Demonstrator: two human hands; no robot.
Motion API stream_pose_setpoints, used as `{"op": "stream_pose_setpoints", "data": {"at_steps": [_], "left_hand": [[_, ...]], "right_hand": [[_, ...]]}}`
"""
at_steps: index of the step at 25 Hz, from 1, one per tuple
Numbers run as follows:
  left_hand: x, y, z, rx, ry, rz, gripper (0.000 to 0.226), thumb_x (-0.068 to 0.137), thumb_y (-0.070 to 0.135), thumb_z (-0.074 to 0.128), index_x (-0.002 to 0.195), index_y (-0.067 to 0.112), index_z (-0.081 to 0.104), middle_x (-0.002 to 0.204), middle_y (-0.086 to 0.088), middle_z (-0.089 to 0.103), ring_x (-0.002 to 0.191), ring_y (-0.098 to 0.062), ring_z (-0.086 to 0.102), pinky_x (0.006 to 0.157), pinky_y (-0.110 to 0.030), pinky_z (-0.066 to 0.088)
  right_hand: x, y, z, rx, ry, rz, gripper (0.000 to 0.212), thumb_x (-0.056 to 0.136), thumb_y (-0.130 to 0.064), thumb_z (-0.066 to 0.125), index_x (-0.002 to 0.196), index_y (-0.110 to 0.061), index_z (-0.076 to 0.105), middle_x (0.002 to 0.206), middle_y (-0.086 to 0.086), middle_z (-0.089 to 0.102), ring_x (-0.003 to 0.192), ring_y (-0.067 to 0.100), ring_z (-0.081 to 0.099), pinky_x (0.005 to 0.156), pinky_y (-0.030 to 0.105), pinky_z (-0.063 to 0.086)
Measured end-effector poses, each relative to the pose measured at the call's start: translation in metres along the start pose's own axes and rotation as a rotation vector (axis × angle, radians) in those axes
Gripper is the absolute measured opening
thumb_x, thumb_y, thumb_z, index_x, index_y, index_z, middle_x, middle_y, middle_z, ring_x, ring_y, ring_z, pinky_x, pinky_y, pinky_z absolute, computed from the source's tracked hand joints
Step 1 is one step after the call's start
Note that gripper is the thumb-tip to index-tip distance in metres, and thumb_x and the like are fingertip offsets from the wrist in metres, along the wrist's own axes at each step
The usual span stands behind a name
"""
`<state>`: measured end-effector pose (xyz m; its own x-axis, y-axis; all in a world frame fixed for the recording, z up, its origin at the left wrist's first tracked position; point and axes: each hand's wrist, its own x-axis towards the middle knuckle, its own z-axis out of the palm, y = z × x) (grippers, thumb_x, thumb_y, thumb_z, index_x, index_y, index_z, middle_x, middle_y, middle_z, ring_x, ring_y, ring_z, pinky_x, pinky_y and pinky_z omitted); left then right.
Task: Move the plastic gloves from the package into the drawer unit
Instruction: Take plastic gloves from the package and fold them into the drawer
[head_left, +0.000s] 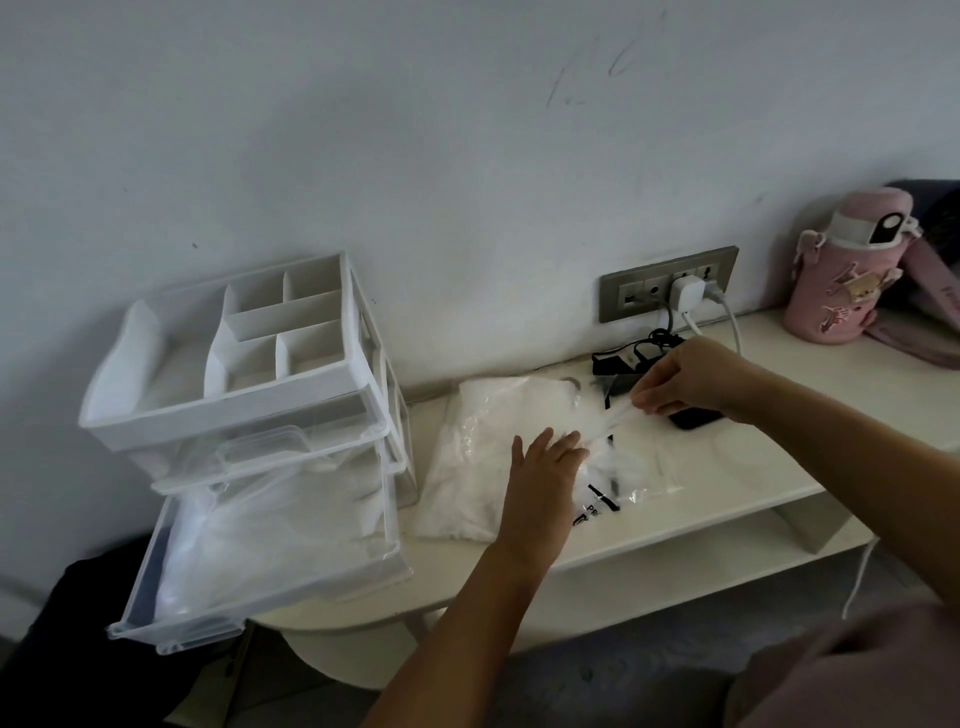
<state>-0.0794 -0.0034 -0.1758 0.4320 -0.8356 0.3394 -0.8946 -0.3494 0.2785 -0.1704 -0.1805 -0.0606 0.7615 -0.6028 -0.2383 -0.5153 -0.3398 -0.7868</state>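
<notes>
A clear plastic package (483, 452) of thin white gloves lies flat on the white shelf, right of the drawer unit (249, 415). My left hand (545, 467) presses flat on the package with straight fingers. My right hand (685, 384) pinches a stretched plastic glove (608, 423) and holds it up and to the right of the package opening. The unit's lower clear drawer (260, 561) stands pulled out, with filmy white plastic inside.
The unit's top tray (291, 332) has several dividers. A wall socket plate (670, 283) holds a white charger, with black cables and a dark phone (696, 415) under my right hand. A pink bottle (841, 275) stands far right. An open shelf lies below.
</notes>
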Motion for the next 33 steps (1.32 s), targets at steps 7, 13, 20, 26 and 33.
{"op": "stream_pose_setpoints", "data": {"at_steps": [7,13,20,26,33], "left_hand": [[0.001,0.007,-0.014,0.064,-0.236,-0.142,0.039,0.093,0.013,0.053,0.131,0.021,0.05,0.148,0.004,0.039,0.143,-0.018,0.021,0.116,-0.048,-0.005],[0.002,0.015,-0.016,0.004,-0.201,-0.252,0.036,0.093,0.011,0.044,0.128,0.017,0.051,0.133,0.001,0.052,0.138,-0.02,0.029,0.116,-0.05,-0.003],[0.034,0.052,-0.051,-0.593,0.069,-0.236,0.064,0.091,0.049,0.055,0.144,0.02,0.034,0.144,0.005,0.043,0.13,-0.009,0.038,0.111,-0.025,0.028],[0.077,0.05,-0.061,-0.693,0.178,-0.279,0.03,0.088,0.014,0.062,0.062,0.001,0.056,0.058,-0.01,0.053,0.057,-0.015,0.047,0.058,-0.031,0.044],[0.068,0.05,-0.074,-1.344,-0.084,-0.5,0.02,0.098,0.016,0.05,0.098,0.012,0.07,0.092,-0.003,0.072,0.089,-0.014,0.069,0.077,-0.024,0.057]], "right_hand": [[0.003,-0.004,-0.039,-0.659,0.517,-0.15,0.02,0.09,-0.009,0.056,0.094,0.001,0.073,0.104,0.019,0.067,0.094,0.033,0.061,0.075,0.03,0.043],[-0.005,-0.004,-0.034,0.341,0.287,-0.027,0.016,0.096,-0.008,0.05,0.08,-0.007,0.055,0.086,0.015,0.063,0.077,0.023,0.06,0.08,0.033,0.048],[-0.021,-0.019,-0.031,0.609,0.073,-0.131,0.022,0.101,-0.015,0.04,0.082,-0.008,0.05,0.089,0.019,0.071,0.083,0.023,0.071,0.082,0.033,0.056],[-0.024,-0.022,-0.028,0.799,-0.057,-0.263,0.02,0.1,-0.02,0.041,0.088,-0.009,0.054,0.091,0.019,0.072,0.084,0.03,0.07,0.078,0.035,0.057],[-0.024,-0.01,-0.011,-0.009,0.108,-0.25,0.021,0.076,-0.033,0.075,0.091,-0.02,0.07,0.08,-0.004,0.07,0.06,0.009,0.062,0.055,0.018,0.049]]}}
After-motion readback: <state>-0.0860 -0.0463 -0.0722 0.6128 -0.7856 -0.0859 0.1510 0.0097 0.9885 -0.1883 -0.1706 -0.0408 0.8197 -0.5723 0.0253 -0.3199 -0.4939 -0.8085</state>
